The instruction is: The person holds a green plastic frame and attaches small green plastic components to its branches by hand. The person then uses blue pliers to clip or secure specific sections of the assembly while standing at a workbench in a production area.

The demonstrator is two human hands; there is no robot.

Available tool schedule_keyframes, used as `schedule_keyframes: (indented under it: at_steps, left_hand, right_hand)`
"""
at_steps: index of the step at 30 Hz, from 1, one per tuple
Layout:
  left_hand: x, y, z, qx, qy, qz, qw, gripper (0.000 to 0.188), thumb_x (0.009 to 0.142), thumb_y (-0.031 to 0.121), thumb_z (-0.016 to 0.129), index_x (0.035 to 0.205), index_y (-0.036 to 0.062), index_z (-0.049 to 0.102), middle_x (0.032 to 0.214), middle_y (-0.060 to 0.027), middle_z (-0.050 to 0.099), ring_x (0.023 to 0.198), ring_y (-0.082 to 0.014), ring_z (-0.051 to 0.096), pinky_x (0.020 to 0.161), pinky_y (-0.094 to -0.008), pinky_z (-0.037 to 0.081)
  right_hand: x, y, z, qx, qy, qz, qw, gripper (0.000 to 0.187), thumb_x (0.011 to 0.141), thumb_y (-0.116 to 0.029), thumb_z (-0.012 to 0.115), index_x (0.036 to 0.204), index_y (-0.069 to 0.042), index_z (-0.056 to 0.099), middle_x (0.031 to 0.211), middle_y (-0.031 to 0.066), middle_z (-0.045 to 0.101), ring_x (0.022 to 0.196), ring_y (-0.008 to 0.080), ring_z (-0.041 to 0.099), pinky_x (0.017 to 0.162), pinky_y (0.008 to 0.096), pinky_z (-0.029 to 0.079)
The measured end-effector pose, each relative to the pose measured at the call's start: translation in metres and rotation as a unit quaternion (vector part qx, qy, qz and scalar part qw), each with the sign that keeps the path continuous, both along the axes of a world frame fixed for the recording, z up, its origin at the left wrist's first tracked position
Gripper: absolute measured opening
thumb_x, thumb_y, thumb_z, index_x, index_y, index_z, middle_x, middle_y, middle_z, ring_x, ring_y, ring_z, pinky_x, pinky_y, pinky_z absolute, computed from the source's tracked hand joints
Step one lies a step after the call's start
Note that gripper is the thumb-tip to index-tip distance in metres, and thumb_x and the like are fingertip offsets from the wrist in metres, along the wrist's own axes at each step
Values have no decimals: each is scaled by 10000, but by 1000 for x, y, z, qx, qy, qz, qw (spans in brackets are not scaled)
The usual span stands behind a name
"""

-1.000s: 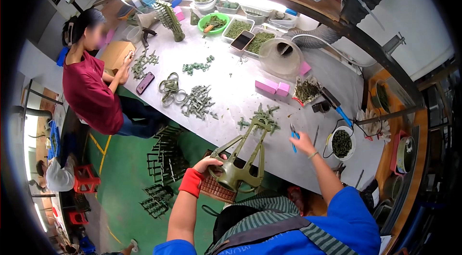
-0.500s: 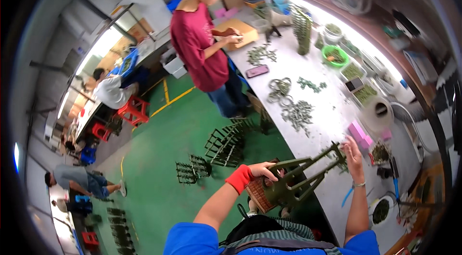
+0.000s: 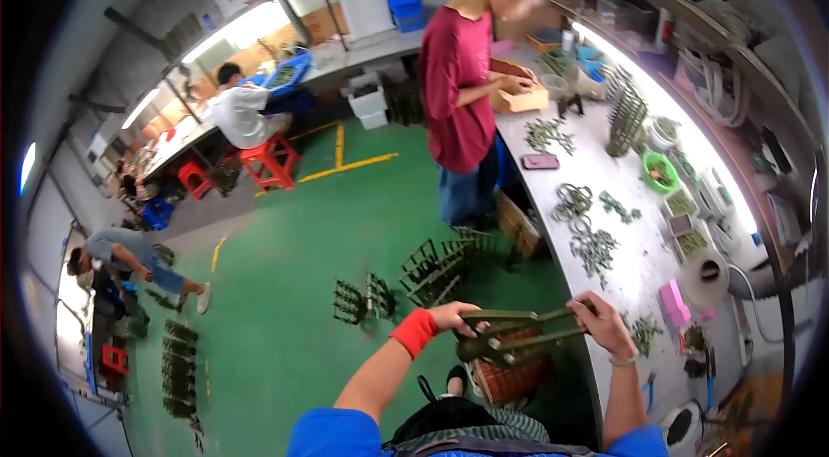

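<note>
An olive-green open frame (image 3: 509, 316) with long bars is held out in front of me, over the gap beside the worktable. My left hand (image 3: 453, 317), below a red wristband, is closed around its left end. At its right end, by the table edge, the curled fingers of my right hand (image 3: 602, 323) grip the bars. Below the frame is a brown woven seat or basket (image 3: 511, 384), partly covered by it. Small green pieces (image 3: 643, 334) lie on the table just right of my right hand.
The white worktable (image 3: 553, 198) runs along my right, with green rings (image 3: 572, 201), clustered green parts (image 3: 594, 250) and a pink block (image 3: 674, 302). A co-worker in a dark red shirt (image 3: 453, 94) stands at its far end. Dark green racks (image 3: 432, 271) stand on the floor.
My right hand was open beside the frame's far end; its fingers are now closed on it. The frame has swung to a more level position, and my view has shifted left.
</note>
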State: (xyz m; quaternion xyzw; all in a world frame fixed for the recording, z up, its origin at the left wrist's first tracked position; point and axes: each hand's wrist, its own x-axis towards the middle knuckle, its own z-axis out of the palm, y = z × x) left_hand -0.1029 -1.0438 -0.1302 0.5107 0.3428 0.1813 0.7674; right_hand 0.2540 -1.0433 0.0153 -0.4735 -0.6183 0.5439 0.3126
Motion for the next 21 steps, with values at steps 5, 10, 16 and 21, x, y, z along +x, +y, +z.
schedule_keyframes:
  at_steps: [5,10,16,21]
  left_hand:
    - [-30,9,-43,101,56,116,987,431,725,-33,747,1123,64,610,1056,-12,636,996,-132,580,892,-314,486]
    - [-73,-14,-119,-24,142,284,948,381,779,49,676,1156,58,622,1057,-70,668,1011,-187,618,868,-336,527]
    - [-157,-182,-205,86,502,132,851,285,816,204,570,980,23,716,1041,-203,695,1030,-346,655,905,-398,520]
    - [-152,-357,-192,63,549,-323,769,220,816,210,580,919,92,734,982,-154,710,916,-348,681,795,-445,552]
  right_hand:
    - [-64,-27,12,239,-123,-13,963,100,913,-91,646,985,-26,620,690,107,593,571,205,563,548,311,434]
    - [-84,-47,3,228,-197,-81,950,122,912,-129,647,957,-24,605,718,148,604,599,294,583,566,349,443]
    - [-71,-45,-16,159,-182,-159,957,150,954,-141,611,990,2,582,655,109,542,550,147,493,524,303,395]
    - [-61,-43,-43,176,-164,-136,961,140,919,-125,647,977,-8,595,719,141,596,585,192,582,554,309,449]
